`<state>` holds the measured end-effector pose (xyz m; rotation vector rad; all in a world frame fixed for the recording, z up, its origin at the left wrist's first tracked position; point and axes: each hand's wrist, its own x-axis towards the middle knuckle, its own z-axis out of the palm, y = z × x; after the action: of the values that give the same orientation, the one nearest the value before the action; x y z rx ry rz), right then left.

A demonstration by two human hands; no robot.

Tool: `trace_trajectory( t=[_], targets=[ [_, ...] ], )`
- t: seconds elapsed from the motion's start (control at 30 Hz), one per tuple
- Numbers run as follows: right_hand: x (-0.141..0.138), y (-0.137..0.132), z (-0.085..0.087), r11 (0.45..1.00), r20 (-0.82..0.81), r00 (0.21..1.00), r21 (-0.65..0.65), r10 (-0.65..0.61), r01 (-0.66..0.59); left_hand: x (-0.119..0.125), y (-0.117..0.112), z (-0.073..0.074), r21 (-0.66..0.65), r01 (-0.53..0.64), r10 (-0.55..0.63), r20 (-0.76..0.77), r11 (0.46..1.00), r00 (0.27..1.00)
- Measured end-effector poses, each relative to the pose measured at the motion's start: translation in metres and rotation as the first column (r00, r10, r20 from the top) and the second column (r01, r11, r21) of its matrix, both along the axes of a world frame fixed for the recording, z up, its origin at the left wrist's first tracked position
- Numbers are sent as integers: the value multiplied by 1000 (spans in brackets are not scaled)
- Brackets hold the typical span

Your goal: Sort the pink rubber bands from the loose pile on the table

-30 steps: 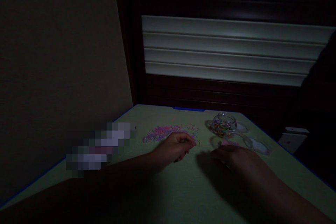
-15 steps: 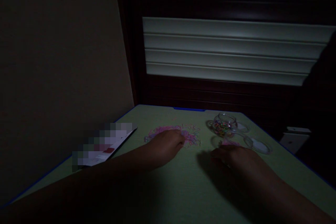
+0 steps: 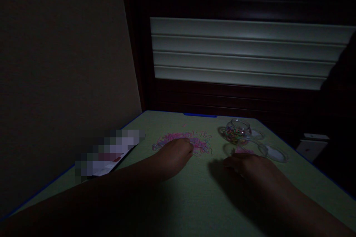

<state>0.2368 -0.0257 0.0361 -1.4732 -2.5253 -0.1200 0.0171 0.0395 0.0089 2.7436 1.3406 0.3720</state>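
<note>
In the dim light a loose pile of small rubber bands (image 3: pixel 201 142), mostly pink and purple, is spread on the table. My left hand (image 3: pixel 175 155) lies over its near side with the fingers curled inward; anything between the fingertips is hidden. My right hand (image 3: pixel 251 168) is closed against the near side of a clear jar (image 3: pixel 254 144) with some pink bands inside, and covers its lower part. Just behind stands another clear jar (image 3: pixel 237 131), uncapped and partly filled with multicoloured bands.
Two round clear lids, a near lid (image 3: pixel 275 154) and a far lid (image 3: pixel 256 133), lie right of the jars. A flat, partly blurred packet (image 3: pixel 111 161) rests at the left edge of the green table (image 3: pixel 194 200). A white box (image 3: pixel 311 148) is beyond the right edge.
My left hand has shifted very slightly to the left over the pile of rubber bands. My right hand stays almost still at the jar.
</note>
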Motion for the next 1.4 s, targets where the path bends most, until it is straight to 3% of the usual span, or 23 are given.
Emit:
trace_trajectory(
  t=[0.37, 0.87, 1.03, 1.27, 1.4],
  targets=[
    [4, 3, -6, 1000, -10, 1000, -2, 26, -26, 0, 3, -3, 54, 29, -27, -27, 998, 999],
    [0, 2, -2, 999, 10, 1000, -38, -6, 7, 3, 5, -16, 141, 42, -41, -12, 989, 999],
    [2, 3, -4, 1000, 11, 1000, -21, -3, 3, 3, 6, -19, 162, 36, -23, -78, 986, 997],
    [2, 2, -3, 1000, 5, 1000, -15, 5, -5, 8, -5, -6, 200, 82, -36, -223, 976, 974],
    [2, 4, -5, 1000, 20, 1000, 5, 17, -17, 10, -8, -5, 222, 137, -62, -313, 965, 948]
  ],
)
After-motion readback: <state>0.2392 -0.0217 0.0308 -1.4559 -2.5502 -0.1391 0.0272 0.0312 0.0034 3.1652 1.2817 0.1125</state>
